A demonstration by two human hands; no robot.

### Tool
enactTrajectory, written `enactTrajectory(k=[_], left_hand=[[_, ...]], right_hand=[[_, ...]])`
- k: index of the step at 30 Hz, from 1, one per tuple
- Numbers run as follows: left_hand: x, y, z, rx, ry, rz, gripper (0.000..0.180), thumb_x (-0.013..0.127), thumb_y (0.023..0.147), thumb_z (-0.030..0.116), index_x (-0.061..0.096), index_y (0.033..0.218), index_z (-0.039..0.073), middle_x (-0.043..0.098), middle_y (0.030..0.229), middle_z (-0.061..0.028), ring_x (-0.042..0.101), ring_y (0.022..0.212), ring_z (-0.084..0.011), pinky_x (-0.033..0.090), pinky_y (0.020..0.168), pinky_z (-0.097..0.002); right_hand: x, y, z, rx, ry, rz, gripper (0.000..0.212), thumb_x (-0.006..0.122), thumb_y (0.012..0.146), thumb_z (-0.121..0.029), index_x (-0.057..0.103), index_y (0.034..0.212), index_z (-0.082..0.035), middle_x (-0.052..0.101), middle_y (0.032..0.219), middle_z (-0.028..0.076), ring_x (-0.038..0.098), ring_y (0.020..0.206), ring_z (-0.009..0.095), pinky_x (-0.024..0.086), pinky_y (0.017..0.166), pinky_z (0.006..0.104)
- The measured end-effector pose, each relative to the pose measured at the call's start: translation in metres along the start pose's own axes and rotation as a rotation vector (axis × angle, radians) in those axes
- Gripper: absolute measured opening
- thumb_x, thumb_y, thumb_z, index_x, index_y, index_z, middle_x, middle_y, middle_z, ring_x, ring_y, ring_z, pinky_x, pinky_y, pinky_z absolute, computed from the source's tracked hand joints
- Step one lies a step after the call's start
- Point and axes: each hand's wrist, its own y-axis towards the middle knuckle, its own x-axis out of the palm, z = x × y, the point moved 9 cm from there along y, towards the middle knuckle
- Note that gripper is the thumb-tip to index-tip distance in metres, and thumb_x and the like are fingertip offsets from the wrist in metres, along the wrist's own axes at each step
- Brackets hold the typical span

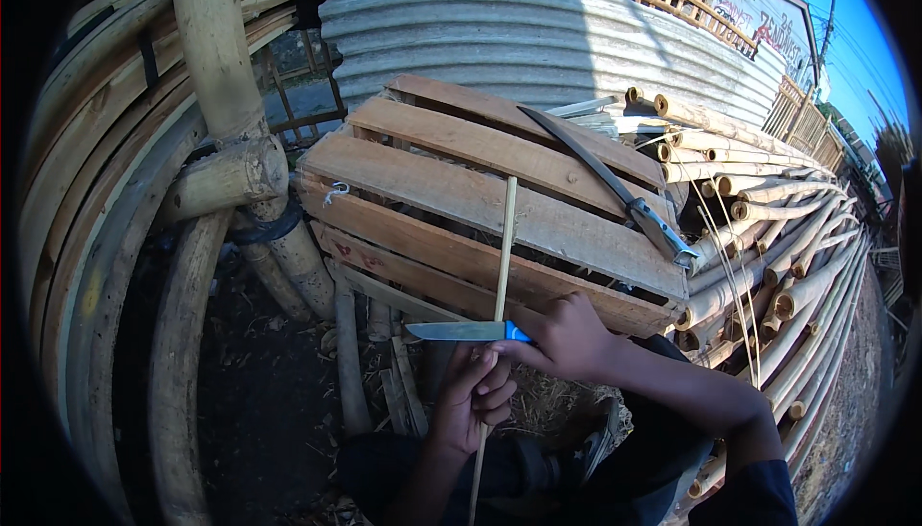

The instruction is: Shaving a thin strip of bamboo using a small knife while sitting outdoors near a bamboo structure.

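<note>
My right hand (pixel 567 337) is closed round the blue handle of a small knife (pixel 451 331). Its blade points left and lies across a thin bamboo stick (pixel 506 247), close to my hands. Just below the blade, my left hand (pixel 477 393) is wrapped round the same stick. The stick stands nearly upright, its top reaching over the slatted wooden crate (pixel 423 175) and its lower end running down between my legs. On the crate's right side rests a long machete (pixel 586 161) with a blue-grey handle, touched by neither hand.
A stack of bamboo poles (pixel 768 199) fills the right side. Long split bamboo strips (pixel 106 190) and a thick bamboo post frame (pixel 216 55) stand at left. Corrugated metal sheeting (pixel 461 36) closes off the back. Offcuts (pixel 408 391) lie on the dark ground below the crate.
</note>
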Motion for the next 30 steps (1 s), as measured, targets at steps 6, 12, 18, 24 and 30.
enactTrajectory(k=[6,12,18,24,30], left_hand=[[-0.014,0.005,0.026,0.093,-0.107,0.005,0.021,0.048,0.096,0.018,0.044,0.116,0.016,0.033,0.068,0.0033,0.027,0.047,-0.0023,0.020,0.036,-0.0143],[-0.052,0.009,0.016,0.054,-0.409,-0.031,0.015,0.041,0.098,0.018,0.048,0.105,0.007,0.036,0.072,0.0006,0.031,0.049,-0.0054,0.025,0.037,-0.0178],[-0.055,0.013,0.033,0.171,-0.157,0.268,0.013,0.041,0.098,0.019,0.048,0.101,0.007,0.037,0.071,0.0008,0.031,0.049,-0.0053,0.025,0.037,-0.0181],[-0.049,-0.002,0.062,0.252,0.050,0.420,0.013,0.041,0.098,0.019,0.048,0.097,0.008,0.037,0.071,0.0010,0.031,0.048,-0.0051,0.026,0.038,-0.0183],[-0.035,-0.002,0.032,0.283,0.268,0.720,0.013,0.041,0.098,0.019,0.047,0.093,0.008,0.038,0.070,0.0012,0.032,0.048,-0.0050,0.026,0.038,-0.0185]], right_hand=[[-0.025,0.084,-0.035,0.017,-0.218,0.134,0.047,0.053,0.089,-0.047,0.058,0.064,-0.007,0.055,0.048,0.003,0.059,0.043,0.019,0.042,0.039,0.0319],[0.008,0.144,-0.117,-0.188,-0.068,0.171,0.016,0.059,0.078,-0.019,0.069,0.068,-0.011,0.064,0.067,0.003,0.065,0.067,0.019,0.044,0.049,0.0331],[0.060,0.172,-0.184,-0.176,-0.113,0.039,0.011,0.061,0.077,-0.017,0.069,0.082,-0.011,0.061,0.078,0.001,0.062,0.073,0.018,0.042,0.052,0.0320],[0.057,0.165,-0.190,-0.254,0.027,-0.003,0.015,0.059,0.081,-0.023,0.068,0.084,-0.012,0.059,0.081,0.003,0.058,0.076,0.019,0.040,0.056,0.0340],[0.054,0.158,-0.190,-0.297,-0.105,0.084,0.015,0.057,0.082,-0.022,0.070,0.083,-0.014,0.060,0.081,0.002,0.060,0.078,0.020,0.041,0.066,0.0368]])
